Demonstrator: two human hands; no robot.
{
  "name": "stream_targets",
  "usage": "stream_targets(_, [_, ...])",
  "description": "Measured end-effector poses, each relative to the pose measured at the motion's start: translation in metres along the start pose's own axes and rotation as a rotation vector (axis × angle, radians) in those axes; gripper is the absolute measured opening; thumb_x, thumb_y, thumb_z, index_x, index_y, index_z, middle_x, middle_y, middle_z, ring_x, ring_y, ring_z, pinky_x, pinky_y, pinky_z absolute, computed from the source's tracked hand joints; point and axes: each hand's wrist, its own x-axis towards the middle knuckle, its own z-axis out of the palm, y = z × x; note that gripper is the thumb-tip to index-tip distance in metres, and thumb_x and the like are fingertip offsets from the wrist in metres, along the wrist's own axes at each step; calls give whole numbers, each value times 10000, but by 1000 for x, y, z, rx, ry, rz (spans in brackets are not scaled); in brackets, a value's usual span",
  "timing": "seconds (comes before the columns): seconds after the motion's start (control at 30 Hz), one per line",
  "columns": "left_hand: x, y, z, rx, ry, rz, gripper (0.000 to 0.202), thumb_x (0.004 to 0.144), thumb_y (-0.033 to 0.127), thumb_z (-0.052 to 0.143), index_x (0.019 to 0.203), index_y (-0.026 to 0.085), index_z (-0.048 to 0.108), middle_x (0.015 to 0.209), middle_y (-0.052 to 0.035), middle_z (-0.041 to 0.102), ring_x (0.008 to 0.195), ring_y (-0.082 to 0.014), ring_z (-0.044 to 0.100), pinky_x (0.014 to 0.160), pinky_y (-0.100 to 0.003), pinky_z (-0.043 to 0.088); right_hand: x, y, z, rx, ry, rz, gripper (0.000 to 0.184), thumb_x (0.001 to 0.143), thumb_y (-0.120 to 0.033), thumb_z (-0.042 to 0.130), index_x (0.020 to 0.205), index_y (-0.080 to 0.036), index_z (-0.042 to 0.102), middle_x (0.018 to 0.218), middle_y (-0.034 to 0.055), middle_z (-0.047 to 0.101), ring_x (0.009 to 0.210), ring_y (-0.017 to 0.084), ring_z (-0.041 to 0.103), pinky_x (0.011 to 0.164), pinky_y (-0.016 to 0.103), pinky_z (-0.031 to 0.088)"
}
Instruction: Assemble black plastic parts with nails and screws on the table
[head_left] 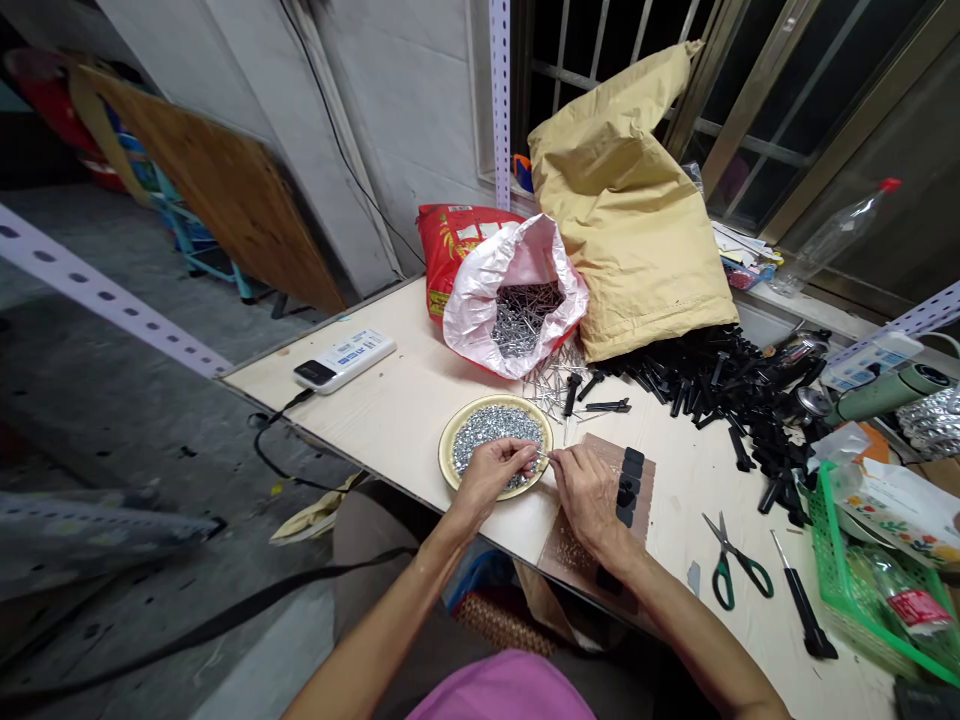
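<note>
My left hand (495, 468) is closed in a pinch over a yellowish plate (444, 462) heaped with small silvery metal pieces (491, 428). What its fingertips hold is too small to make out. Close beside it, at the plate's right rim, my right hand (589, 490) pinches a thin metal rod (543, 455) that points toward the left fingertips. Under the right wrist lies a brown ridged mat (581, 548) with a row of black pieces (628, 486) on it. Behind the plate, a red bag (465, 262) with a white lining lies open, full of long thin metal pins (521, 318).
A large tan paper sack (645, 230) stands behind a pile of black plastic parts (712, 380). Green-handled scissors (731, 570), a black-handled tool (804, 605) and a green basket (832, 560) are to the right. A cabled white power bank (346, 362) lies left.
</note>
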Motion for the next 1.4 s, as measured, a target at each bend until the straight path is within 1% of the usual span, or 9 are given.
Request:
stream_targets(0.17, [-3, 3, 2, 89, -11, 65, 300, 572, 413, 743, 688, 140, 701, 576, 1, 629, 504, -108, 553, 548, -241, 458, -2, 1, -4, 27, -19, 16, 247, 959, -266, 431, 816, -204, 623, 746, 48, 622, 690, 164, 554, 616, 276, 349])
stream_targets(0.43, [-7, 6, 5, 220, 11, 160, 209, 641, 367, 677, 688, 164, 685, 550, 12, 626, 509, -129, 576, 571, -250, 451, 3, 4, -15, 432, -210, 219, 245, 944, -292, 431, 804, -202, 611, 766, 13, 627, 699, 143, 590, 611, 235, 390])
stream_targets(0.63, [-5, 8, 5, 328, -59, 216, 184, 640, 365, 657, 625, 183, 679, 567, 17, 626, 427, -98, 500, 497, -237, 403, 4, 11, -17, 630, -248, 294, 246, 915, -298, 471, 757, -179, 616, 724, -1, 636, 676, 139, 590, 610, 230, 404])
stream_targets(0.73, [-6, 9, 5, 356, -68, 198, 210, 649, 385, 657, 593, 183, 671, 490, 33, 578, 408, -94, 466, 470, -229, 376, 0, 11, -15, 540, -198, 248, 255, 925, -309, 466, 774, -185, 630, 733, 6, 647, 670, 139, 586, 593, 231, 391])
stream_targets(0.9, [-7, 7, 9, 209, -67, 85, 319, 595, 474, 711, 585, 164, 640, 495, 33, 549, 408, -84, 447, 437, -221, 361, -10, 9, -11, 106, -22, 8, 298, 963, -251, 395, 834, -202, 659, 751, 60, 651, 689, 169, 542, 616, 285, 344])
stream_targets(1.0, [-8, 4, 10, 123, -89, 10, 381, 549, 516, 734, 592, 156, 615, 527, 27, 548, 416, -75, 429, 428, -217, 358, -13, 9, -10, 90, -30, -64, 293, 966, -217, 374, 897, -213, 659, 795, 70, 659, 693, 172, 528, 628, 294, 345])
stream_targets(1.07, [-7, 2, 10, 134, -90, 11, 387, 570, 528, 710, 620, 159, 604, 545, 31, 540, 413, -72, 420, 430, -218, 354, -11, 9, -12, 162, -48, 1, 270, 960, -245, 399, 878, -207, 654, 782, 64, 650, 696, 167, 541, 630, 282, 360])
stream_targets(1.23, [-8, 3, 12, 482, -68, 292, 262, 753, 443, 532, 643, 205, 545, 596, 23, 525, 532, -127, 474, 555, -255, 389, -1, 9, -18, 561, -156, 272, 221, 919, -294, 469, 805, -196, 631, 765, 12, 646, 707, 142, 595, 631, 238, 406])
stream_targets(1.4, [-9, 1, 14, 704, -162, 468, 260, 833, 386, 383, 619, 243, 418, 637, 10, 463, 653, -171, 468, 662, -289, 384, -1, 14, -20, 773, -248, 347, 251, 890, -315, 490, 724, -171, 611, 670, -13, 630, 637, 134, 580, 585, 228, 413])
